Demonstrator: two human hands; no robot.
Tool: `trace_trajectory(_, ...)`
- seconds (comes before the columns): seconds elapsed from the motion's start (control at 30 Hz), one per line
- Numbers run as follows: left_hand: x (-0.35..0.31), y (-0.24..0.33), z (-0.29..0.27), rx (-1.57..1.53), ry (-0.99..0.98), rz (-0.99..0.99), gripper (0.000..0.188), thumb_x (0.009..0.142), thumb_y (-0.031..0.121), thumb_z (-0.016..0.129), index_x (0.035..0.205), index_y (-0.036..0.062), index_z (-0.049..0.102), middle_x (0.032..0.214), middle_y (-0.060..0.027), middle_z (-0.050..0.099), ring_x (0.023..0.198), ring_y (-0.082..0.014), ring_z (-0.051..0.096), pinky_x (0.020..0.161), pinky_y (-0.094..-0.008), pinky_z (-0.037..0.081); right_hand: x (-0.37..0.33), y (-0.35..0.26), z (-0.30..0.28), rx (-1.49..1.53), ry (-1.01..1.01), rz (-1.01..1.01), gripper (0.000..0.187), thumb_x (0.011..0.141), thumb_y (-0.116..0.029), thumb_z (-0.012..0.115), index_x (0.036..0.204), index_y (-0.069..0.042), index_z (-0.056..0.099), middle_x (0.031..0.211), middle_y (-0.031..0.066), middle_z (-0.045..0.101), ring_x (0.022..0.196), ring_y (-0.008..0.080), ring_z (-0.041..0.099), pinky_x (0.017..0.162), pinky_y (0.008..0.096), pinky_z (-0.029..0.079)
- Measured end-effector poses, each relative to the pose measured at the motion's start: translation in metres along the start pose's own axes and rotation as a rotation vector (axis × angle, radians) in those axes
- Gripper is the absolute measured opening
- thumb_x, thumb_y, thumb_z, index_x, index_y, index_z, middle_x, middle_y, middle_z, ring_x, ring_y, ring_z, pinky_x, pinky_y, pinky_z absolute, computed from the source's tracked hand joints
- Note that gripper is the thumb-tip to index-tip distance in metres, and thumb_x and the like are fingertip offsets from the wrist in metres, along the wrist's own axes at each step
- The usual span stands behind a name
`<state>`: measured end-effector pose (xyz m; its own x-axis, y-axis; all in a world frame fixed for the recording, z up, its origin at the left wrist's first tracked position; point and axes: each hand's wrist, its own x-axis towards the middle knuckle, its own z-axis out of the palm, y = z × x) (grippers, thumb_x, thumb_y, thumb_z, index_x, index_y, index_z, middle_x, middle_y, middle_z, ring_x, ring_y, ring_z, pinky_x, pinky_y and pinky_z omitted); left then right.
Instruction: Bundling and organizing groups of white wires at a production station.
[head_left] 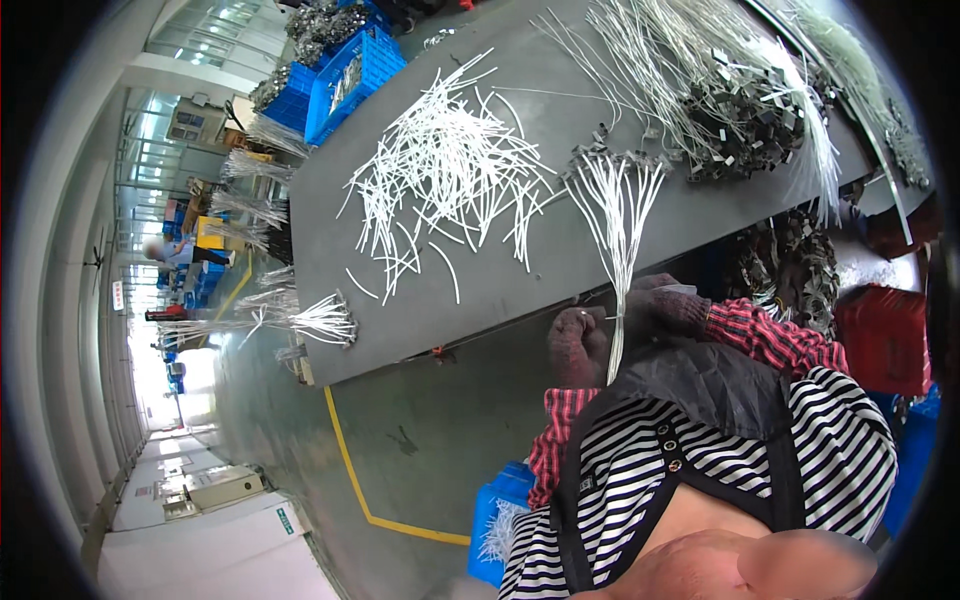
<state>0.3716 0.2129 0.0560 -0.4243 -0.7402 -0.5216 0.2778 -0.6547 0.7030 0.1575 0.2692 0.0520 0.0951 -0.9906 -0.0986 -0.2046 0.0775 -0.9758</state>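
A bundle of thin white cables (612,225) stands out over the table's near edge, its far ends fanned out and tipped with dark metal pieces. Both my hands wear dark knitted gloves. My left hand (578,345) is closed at the left side of the bundle's gathered lower part, where a thin band seems to cross it. From the right, my right hand (668,305) closes against the same narrow part; its fingertips are partly hidden. Below the hands the loose cable tails hang toward my black apron (700,385).
On the grey table (330,215) lies a heap of short white tubes (450,150). More cables with dark ends (745,110) pile up at the far right. A tied bundle (325,320) rests at the left corner. Blue crates (355,85) stand beyond; a red container (882,340) is at right.
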Motion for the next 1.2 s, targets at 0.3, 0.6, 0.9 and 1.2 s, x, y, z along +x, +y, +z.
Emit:
trace_trajectory(0.3, 0.009, 0.011, 0.022, 0.763, -0.095, 0.588, 0.019, 0.098, 0.013, 0.058, 0.112, 0.0012, 0.063, 0.108, -0.0091, 0.066, 0.082, -0.0122, 0.06, 0.071, -0.0282, 0.051, 0.026, -0.008, 0.016, -0.401, -0.097, 0.033, 0.027, 0.092, -0.028, 0.068, 0.111, -0.008, 0.071, 0.092, 0.0104, 0.072, 0.081, 0.0225, 0.07, 0.075, 0.0353, 0.055)
trace_trajectory(0.6, 0.01, 0.022, 0.007, 0.764, 0.023, 0.218, 0.03, 0.096, 0.018, 0.062, 0.122, 0.0034, 0.063, 0.106, -0.0119, 0.07, 0.093, -0.0147, 0.065, 0.084, -0.0335, 0.052, 0.017, -0.015, 0.013, 0.286, -0.04, 0.428, 0.028, 0.091, -0.022, 0.072, 0.114, -0.006, 0.073, 0.089, 0.003, 0.073, 0.076, 0.0085, 0.063, 0.07, 0.0283, 0.052)
trace_trajectory(0.9, 0.016, 0.006, 0.008, 0.863, -0.118, 0.189, 0.032, 0.094, 0.029, 0.067, 0.116, 0.0061, 0.07, 0.096, -0.0102, 0.073, 0.09, -0.0124, 0.064, 0.083, -0.0325, 0.051, 0.021, -0.018, 0.014, -0.127, 0.041, -0.054, 0.029, 0.091, -0.033, 0.068, 0.104, -0.008, 0.075, 0.09, 0.0097, 0.074, 0.08, 0.0175, 0.068, 0.073, 0.0341, 0.053)
trace_trajectory(1.2, 0.046, -0.029, -0.019, 0.282, -0.154, 0.07, 0.029, 0.099, 0.021, 0.061, 0.118, 0.0003, 0.067, 0.103, -0.0034, 0.07, 0.09, -0.0104, 0.064, 0.081, -0.0248, 0.051, 0.032, -0.026, 0.028, -0.937, 0.1, 0.039, 0.032, 0.076, -0.031, 0.069, 0.106, -0.024, 0.074, 0.11, 0.0093, 0.069, 0.098, 0.033, 0.068, 0.076, 0.046, 0.056)
